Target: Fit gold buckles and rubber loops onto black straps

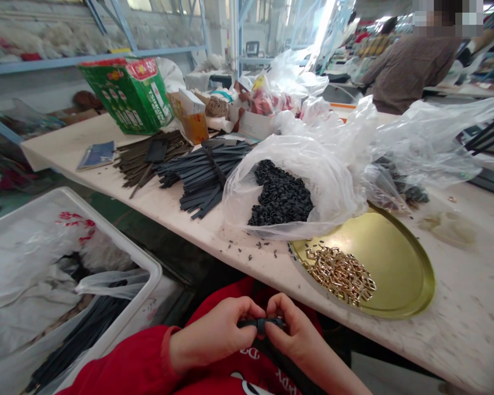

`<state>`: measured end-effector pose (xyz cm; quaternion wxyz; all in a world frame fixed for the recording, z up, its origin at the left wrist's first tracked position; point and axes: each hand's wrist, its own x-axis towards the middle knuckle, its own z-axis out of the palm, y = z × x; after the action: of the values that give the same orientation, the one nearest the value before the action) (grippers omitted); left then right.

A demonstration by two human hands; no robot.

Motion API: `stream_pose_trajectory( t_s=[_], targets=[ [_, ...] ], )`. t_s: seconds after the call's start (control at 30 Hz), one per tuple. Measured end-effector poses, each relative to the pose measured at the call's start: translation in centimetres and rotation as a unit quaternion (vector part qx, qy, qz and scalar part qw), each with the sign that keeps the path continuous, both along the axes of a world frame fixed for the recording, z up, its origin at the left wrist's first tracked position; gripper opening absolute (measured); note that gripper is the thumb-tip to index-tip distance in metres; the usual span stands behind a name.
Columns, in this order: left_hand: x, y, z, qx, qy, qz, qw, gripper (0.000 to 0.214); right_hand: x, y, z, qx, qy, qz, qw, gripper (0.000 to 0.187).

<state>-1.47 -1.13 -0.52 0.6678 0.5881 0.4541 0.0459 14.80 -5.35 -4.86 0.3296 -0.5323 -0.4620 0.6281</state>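
Note:
Both my hands are low in front of my red top, below the table edge. My left hand (214, 332) and my right hand (294, 329) are closed in a pinch on a dark strap (260, 325) with a small black loop around it, held between them. The strap's end hangs down over my lap. On the table above lies a gold round tray (395, 263) with a heap of gold metal buckles (341, 271). Beside it is an open clear plastic bag (313, 164) full of small black loops (280, 195).
Bundles of dark straps (201, 173) lie on the white table (456, 307), with a green carton (127, 93), a small orange box (193, 118) and more plastic bags behind. A white bin (148, 263) with bags and straps stands at my left. Another person (411, 66) works at the back right.

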Motion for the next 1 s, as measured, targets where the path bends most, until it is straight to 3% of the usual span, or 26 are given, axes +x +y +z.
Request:
stream_pose_trajectory(
  t_s=[0.13, 0.3, 0.43, 0.6, 0.73, 1.0],
  targets=[
    [0.0, -0.2, 0.3, 0.063, 0.044, -0.007, 0.997, 0.028, -0.2, -0.3, -0.5, 0.058, -0.082, 0.01, 0.995, 0.012],
    [-0.6, 0.1, 0.7, -0.006, 0.006, -0.026, 1.0, 0.026, 0.6, -0.7, 0.6, 0.0, 0.017, 0.06, 0.998, 0.008],
    [-1.1, 0.2, 0.9, -0.083, -0.03, -0.006, 0.996, 0.024, 1.5, -1.2, 1.2, -0.062, 0.096, 0.103, 0.988, 0.031],
    [-0.7, -0.3, 0.2, -0.101, -0.015, 0.029, 0.994, 0.02, 1.2, -1.9, 0.7, 0.022, 0.007, 0.097, 0.995, 0.029],
    [-0.3, -0.6, -0.4, -0.078, 0.013, 0.03, 0.996, 0.019, 0.7, -2.3, 0.2, 0.092, -0.083, 0.14, 0.982, 0.027],
    [-1.0, 0.8, 0.0, -0.07, 0.017, -0.06, 0.996, 0.018, 0.4, -2.0, -1.4, 0.124, -0.108, 0.072, 0.984, 0.036]
  ],
)
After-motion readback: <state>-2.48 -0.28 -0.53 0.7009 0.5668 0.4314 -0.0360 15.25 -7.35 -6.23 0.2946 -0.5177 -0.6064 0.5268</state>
